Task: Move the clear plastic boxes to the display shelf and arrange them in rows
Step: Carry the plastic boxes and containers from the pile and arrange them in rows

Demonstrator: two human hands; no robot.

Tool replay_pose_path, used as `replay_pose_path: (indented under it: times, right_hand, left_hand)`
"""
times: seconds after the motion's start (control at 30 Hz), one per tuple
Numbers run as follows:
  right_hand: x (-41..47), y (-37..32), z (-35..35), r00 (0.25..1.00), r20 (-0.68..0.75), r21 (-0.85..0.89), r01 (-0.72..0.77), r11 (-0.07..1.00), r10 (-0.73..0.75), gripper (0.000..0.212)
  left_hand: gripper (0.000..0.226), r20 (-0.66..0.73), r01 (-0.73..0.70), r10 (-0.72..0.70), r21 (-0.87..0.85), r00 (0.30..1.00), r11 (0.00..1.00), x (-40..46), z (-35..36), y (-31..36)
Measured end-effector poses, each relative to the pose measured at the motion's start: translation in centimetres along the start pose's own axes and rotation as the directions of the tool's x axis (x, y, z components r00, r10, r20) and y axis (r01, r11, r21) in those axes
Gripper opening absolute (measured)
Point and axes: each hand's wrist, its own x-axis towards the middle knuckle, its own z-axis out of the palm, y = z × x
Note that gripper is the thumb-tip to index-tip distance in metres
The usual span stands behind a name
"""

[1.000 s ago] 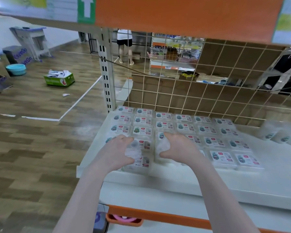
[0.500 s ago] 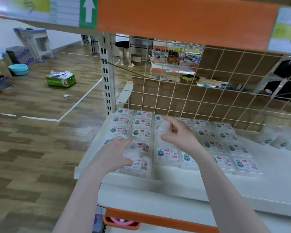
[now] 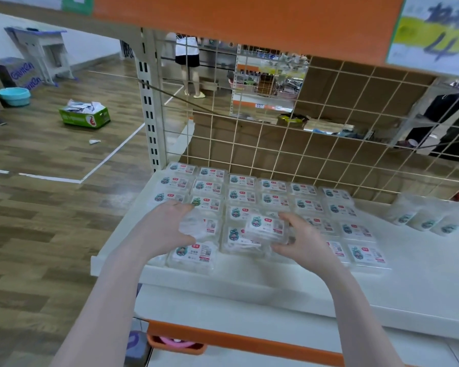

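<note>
Since half a second ago, right hand [image 3: 301, 241] has come nearer, grasping a box [image 3: 266, 229] mid-frame above the shelf [image 3: 382, 292]; left hand [image 3: 167, 229] curls around another box [image 3: 200, 229].

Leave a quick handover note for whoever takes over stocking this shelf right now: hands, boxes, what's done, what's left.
Right hand: holds one clear plastic box raised over the front of the grid, not yet set down.
Left hand: fingers curled on a box in the second column.
Display shelf: most boxes lie in neat rows against the wire grid back.
Left: set the held box in place and square the front rows. A few packs lie at the far right, outside the rows.
</note>
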Motion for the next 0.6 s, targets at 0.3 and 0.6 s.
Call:
replay_pose_path:
  times: [0.3, 0.6]
  right_hand:
    - [1.4, -1.3, 0.1, 0.995, 0.098, -0.232, 0.054, 0.971, -0.032, 0.076]
    - [-0.4, -3.3, -0.4, 0.989, 0.072, -0.185, 0.138, 0.973, -0.127, 0.07]
  left_hand:
    - [0.076, 0.025, 0.035, -0.035, -0.005, 0.999, 0.999, -0.1, 0.5, -0.3]
    - [0.074, 0.019, 0.053, -0.053, -0.015, 0.998, 0.998, -0.3, 0.4, -0.1]
